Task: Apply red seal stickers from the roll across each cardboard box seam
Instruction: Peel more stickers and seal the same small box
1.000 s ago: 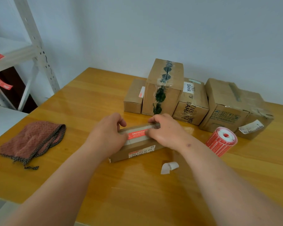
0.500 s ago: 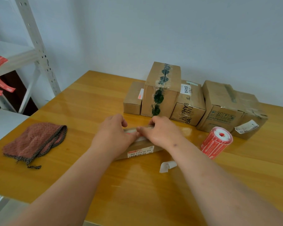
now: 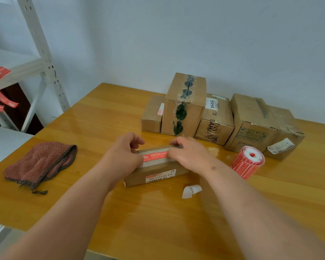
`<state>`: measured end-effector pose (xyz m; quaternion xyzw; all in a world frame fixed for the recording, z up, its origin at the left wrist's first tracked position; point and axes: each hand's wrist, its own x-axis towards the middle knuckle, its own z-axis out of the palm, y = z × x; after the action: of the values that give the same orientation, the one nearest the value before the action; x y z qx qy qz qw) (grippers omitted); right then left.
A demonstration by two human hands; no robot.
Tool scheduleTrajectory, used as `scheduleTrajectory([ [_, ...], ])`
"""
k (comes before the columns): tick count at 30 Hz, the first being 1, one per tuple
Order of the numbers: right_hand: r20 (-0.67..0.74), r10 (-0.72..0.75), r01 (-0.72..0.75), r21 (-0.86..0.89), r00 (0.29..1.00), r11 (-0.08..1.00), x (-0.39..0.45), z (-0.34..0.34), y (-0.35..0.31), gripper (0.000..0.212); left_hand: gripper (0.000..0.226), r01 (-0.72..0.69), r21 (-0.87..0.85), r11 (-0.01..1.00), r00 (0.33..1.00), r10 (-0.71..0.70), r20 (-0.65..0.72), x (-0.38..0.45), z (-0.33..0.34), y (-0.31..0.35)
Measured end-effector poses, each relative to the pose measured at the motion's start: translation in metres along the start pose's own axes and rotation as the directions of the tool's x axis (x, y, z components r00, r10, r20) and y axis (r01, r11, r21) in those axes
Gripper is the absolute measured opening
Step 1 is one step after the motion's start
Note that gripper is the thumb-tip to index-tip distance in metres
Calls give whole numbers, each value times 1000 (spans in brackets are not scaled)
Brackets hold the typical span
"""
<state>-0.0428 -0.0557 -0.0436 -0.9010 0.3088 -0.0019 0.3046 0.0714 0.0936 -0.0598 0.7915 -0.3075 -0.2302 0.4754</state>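
A small flat cardboard box (image 3: 158,177) with a white barcode label on its front lies on the wooden table (image 3: 158,226). A red seal sticker (image 3: 155,156) runs lengthwise along the taped seam on its top. My left hand (image 3: 124,156) grips the box's left end, fingers curled over the far edge. My right hand (image 3: 189,154) lies over the right end, its thumb pressing on the sticker. The red sticker roll (image 3: 248,162) lies on its side to the right, apart from both hands.
Several cardboard boxes (image 3: 184,104) stand in a row against the back wall. A curled white backing strip (image 3: 190,191) lies in front of the box. A reddish cloth (image 3: 41,164) sits at the left. A metal shelf (image 3: 45,59) with red stickers stands left.
My hands came together over the sticker half a second ago and have spread apart again, so the middle of the red sticker shows. The box stays in place.
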Motion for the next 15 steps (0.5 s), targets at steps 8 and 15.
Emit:
scheduleTrajectory([
  [8, 11, 11, -11, -18, 1000, 1000, 1, 0, -2, 49, 36, 12, 3, 1000, 996, -12, -84, 2, 5, -4],
  [15, -67, 26, -27, -23, 997, 999, 7, 6, -1, 28, 35, -8, 47, 999, 986, 16, -167, 3, 8, -3],
])
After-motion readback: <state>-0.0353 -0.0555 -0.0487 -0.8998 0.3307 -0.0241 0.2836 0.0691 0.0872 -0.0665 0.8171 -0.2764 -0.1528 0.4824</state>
